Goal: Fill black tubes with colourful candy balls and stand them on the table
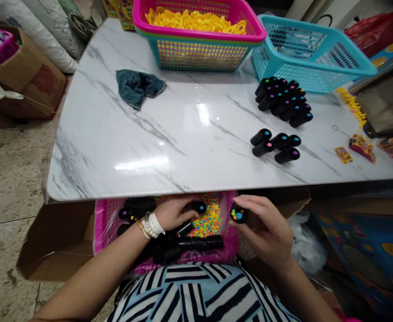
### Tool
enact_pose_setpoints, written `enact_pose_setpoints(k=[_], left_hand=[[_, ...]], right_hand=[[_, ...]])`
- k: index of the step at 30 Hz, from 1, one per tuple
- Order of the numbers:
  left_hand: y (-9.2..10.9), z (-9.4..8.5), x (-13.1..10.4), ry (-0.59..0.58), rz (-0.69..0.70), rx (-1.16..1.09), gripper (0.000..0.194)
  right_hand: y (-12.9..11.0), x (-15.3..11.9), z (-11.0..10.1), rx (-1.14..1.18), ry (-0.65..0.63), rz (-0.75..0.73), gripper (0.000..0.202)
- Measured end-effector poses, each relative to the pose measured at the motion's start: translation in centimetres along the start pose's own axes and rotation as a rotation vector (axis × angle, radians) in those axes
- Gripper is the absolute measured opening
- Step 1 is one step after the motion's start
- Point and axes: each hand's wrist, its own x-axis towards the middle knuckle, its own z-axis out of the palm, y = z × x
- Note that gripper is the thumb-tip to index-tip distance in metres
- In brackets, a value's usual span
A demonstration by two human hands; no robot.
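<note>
My left hand [174,213] is closed around a small black tube [199,207] with a blue dot on its end, low over a pink basket [99,228]. Small multicoloured balls [211,219] fill the basket's right part, and several more black tubes [199,242] lie around them. At the basket's right edge my right hand [270,230] grips another black cup-like tube [238,215] between thumb and fingers. Its open end faces me, with a few coloured balls and something blue inside. The fingertips of my left hand are partly hidden.
On the white marbled table [183,147] stand two groups of black tubes [284,103] with coloured dots. Behind them are a pink-rimmed basket [199,33] of yellow pieces and a blue basket [313,71]. A dark cloth [138,87] lies left; small packets [360,147] lie right.
</note>
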Motion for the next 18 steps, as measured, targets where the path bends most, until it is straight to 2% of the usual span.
enact_pose_setpoints(k=[3,7,10,13,16,18], left_hand=[[-0.1,0.0,0.3,0.001,0.003,0.009,0.036],[0.0,0.1,0.6,-0.005,0.029,0.012,0.035],[0.1,0.2,0.6,-0.008,0.027,0.013,0.034],[0.2,0.1,0.4,0.000,0.012,0.016,0.035],[0.2,0.1,0.2,0.003,-0.001,0.025,0.035],[0.1,0.1,0.2,0.009,-0.003,0.033,0.035]], right_hand=[[-0.1,0.3,-0.5,-0.123,0.096,-0.050,0.046],[0.4,0.0,-0.3,-0.223,0.019,-0.227,0.052],[0.7,-0.6,0.2,-0.248,0.007,-0.259,0.054],[0.5,-0.7,0.4,-0.158,0.043,-0.173,0.052],[-0.1,-0.5,0.2,0.022,0.066,0.011,0.044],[-0.1,-0.1,-0.2,0.104,0.149,0.132,0.037]])
